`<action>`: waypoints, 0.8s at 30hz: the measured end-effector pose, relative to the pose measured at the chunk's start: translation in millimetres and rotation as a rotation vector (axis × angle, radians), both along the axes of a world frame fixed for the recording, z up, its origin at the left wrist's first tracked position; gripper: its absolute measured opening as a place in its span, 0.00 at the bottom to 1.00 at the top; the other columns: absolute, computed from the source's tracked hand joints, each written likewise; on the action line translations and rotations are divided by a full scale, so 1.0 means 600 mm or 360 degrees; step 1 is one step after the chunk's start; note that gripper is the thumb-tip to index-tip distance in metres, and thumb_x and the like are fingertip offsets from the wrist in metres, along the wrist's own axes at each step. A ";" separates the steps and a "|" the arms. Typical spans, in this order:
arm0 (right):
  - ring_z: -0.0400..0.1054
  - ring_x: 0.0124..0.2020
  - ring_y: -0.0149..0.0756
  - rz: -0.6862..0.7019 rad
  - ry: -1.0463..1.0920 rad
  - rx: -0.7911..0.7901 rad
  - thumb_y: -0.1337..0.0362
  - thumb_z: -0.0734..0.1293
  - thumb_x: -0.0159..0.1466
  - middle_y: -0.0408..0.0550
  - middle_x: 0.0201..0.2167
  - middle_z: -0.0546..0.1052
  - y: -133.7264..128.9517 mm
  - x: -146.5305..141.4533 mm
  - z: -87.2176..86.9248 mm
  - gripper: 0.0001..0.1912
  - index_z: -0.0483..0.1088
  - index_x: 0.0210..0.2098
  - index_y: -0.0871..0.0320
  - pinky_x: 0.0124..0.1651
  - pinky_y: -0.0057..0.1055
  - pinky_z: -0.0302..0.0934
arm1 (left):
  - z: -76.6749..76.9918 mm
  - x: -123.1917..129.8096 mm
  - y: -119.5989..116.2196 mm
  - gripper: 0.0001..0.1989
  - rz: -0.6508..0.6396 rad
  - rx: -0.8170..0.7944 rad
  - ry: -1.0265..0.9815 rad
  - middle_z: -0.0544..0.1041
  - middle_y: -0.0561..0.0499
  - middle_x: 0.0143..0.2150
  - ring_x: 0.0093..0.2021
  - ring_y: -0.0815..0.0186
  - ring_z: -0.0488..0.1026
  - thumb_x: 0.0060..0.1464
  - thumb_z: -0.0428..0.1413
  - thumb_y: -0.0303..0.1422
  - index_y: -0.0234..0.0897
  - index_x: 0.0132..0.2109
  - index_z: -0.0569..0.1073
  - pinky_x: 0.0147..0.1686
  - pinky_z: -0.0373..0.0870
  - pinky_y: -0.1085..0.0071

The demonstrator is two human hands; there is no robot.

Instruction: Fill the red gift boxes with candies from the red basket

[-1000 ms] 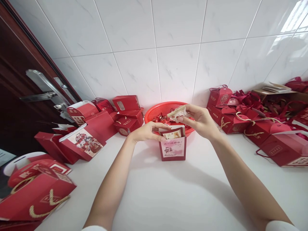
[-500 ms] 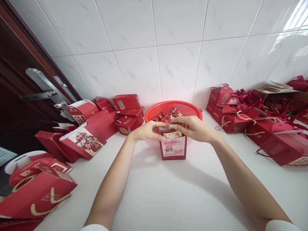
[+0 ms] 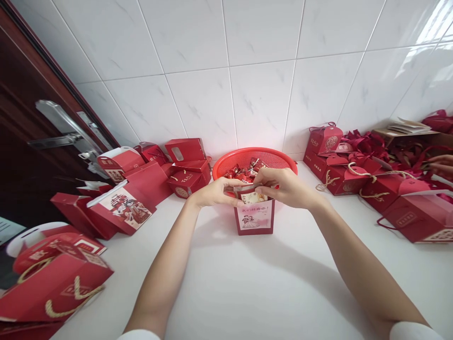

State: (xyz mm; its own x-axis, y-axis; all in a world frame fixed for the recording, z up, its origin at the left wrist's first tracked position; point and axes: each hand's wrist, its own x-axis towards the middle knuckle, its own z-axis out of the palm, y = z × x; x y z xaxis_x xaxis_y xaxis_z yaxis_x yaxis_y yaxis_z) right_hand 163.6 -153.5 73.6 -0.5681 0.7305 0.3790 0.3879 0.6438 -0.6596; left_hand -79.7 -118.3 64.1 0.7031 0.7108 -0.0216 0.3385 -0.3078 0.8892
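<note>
A small red gift box (image 3: 255, 223) with a pale printed front stands upright on the white table, its top uncovered. My left hand (image 3: 221, 191) holds the box's upper left side, thumb in front and fingers behind. At the upper right of the opening is my right hand (image 3: 279, 186), its thumb and fingertips pinched together; what they pinch is hidden. Inside the mouth of the box a cream patterned packet (image 3: 252, 198) shows. Just behind, a red plastic basket (image 3: 255, 152) holds several red wrapped candies (image 3: 246, 175).
Red gift boxes (image 3: 132, 208) are grouped at the left, one with rope handles (image 3: 67, 295) nearest. More boxes (image 3: 357, 174) and dark red ribbons (image 3: 368, 146) lie at the right. Another person's hand (image 3: 441, 165) shows at the right edge. A tiled wall (image 3: 262, 99) stands behind.
My right hand has shifted slightly, its fingertips drawn apart from my left hand, and more of the box's opening shows. Another person's hand has appeared at the right edge.
</note>
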 end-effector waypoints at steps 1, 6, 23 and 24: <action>0.69 0.31 0.33 0.0008 0.0057 -0.0027 0.65 0.64 0.64 0.44 0.30 0.76 0.002 0.000 -0.002 0.02 0.69 0.35 0.56 0.32 0.29 0.60 | 0.000 0.000 0.000 0.27 -0.0020 -0.0010 -0.0003 0.81 0.45 0.52 0.58 0.50 0.73 0.46 0.69 0.37 0.37 0.54 0.79 0.56 0.71 0.58; 0.67 0.28 0.32 0.0035 0.0028 -0.0116 0.65 0.66 0.62 0.43 0.27 0.74 0.002 -0.001 0.002 0.04 0.66 0.31 0.56 0.29 0.28 0.60 | 0.001 0.002 -0.002 0.23 0.0008 -0.0011 -0.0013 0.81 0.47 0.49 0.54 0.51 0.75 0.45 0.70 0.38 0.36 0.49 0.81 0.56 0.71 0.58; 0.64 0.26 0.30 -0.0202 -0.0253 0.0138 0.70 0.64 0.60 0.42 0.25 0.73 -0.023 0.007 0.022 0.05 0.68 0.29 0.57 0.29 0.27 0.52 | 0.009 0.007 -0.009 0.24 -0.0049 0.0023 -0.0007 0.80 0.47 0.50 0.52 0.54 0.75 0.46 0.68 0.36 0.36 0.52 0.80 0.51 0.73 0.63; 0.64 0.25 0.30 -0.0192 -0.0255 0.0139 0.71 0.64 0.60 0.42 0.25 0.73 -0.023 0.006 0.022 0.06 0.68 0.28 0.57 0.29 0.28 0.52 | 0.009 0.007 -0.009 0.24 -0.0045 0.0038 0.0003 0.80 0.47 0.49 0.52 0.54 0.75 0.46 0.68 0.36 0.36 0.52 0.80 0.51 0.73 0.63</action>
State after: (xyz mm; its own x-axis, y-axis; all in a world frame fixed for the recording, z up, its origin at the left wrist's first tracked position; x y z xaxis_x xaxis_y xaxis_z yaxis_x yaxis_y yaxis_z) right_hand 167.3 -167.2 87.1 -0.5364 0.7654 0.3557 0.5611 0.6382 -0.5271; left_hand -75.7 -123.7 69.8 0.7229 0.6910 -0.0066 0.3313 -0.3381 0.8809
